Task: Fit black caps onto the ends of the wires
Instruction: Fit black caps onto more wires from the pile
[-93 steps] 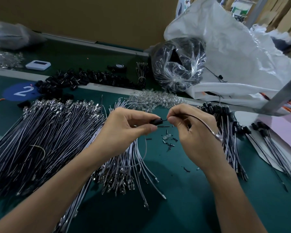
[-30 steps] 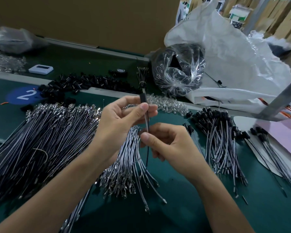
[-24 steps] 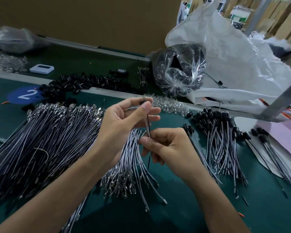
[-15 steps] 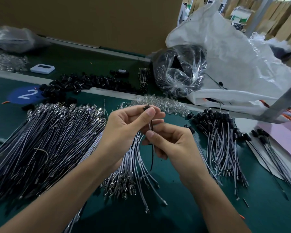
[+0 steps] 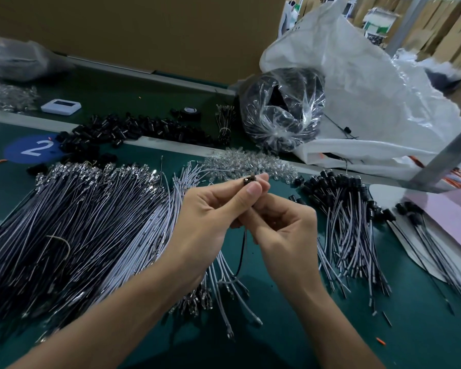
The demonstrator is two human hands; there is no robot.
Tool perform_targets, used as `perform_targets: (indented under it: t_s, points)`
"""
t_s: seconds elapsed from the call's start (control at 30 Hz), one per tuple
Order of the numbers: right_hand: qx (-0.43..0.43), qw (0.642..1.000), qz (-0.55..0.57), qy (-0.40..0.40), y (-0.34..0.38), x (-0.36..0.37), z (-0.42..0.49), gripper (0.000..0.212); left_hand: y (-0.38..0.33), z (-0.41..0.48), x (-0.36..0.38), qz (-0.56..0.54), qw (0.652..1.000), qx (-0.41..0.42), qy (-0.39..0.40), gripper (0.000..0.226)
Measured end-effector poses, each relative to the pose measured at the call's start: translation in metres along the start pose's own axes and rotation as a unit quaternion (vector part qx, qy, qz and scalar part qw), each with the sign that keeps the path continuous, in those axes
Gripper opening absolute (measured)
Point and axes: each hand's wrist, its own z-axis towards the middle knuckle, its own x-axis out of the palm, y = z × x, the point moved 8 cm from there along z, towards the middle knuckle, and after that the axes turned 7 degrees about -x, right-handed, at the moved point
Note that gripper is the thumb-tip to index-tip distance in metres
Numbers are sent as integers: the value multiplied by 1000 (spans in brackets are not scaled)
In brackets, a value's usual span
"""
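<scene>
Above the green table (image 5: 383, 334), the left hand (image 5: 210, 217) pinched a black cap (image 5: 248, 179) at its fingertips. The right hand (image 5: 285, 230), touching it just below, curled round the wire (image 5: 241, 258) hanging down. Uncapped wires (image 5: 77, 222) lay left, capped wires (image 5: 343, 209) right, and loose caps (image 5: 123, 131) behind.

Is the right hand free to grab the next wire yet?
No, the right hand pinches the dark wire just below the black cap that the left hand holds.

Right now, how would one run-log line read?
step: capping | left hand: pinches black cap | right hand: holds wire under it | cap seating: cannot tell
</scene>
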Motion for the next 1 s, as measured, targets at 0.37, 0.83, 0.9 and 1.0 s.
perform_targets:
  t_s: [0.37,0.83,0.9,1.0]
  points:
    - [-12,1000,7,16,5,1,1,16,-9,-2,3,67,997,26,13,27]
    - [-21,999,10,26,11,-2,4,8,-13,-5,4,63,994,85,14,24]
    - [-20,1000,14,15,10,-5,5,15,-12,-4,5,52,995,84,13,22]
    - [-7,1000,-1,28,9,-4,8,13,-8,-1,-5,31,997,73,-14,24]
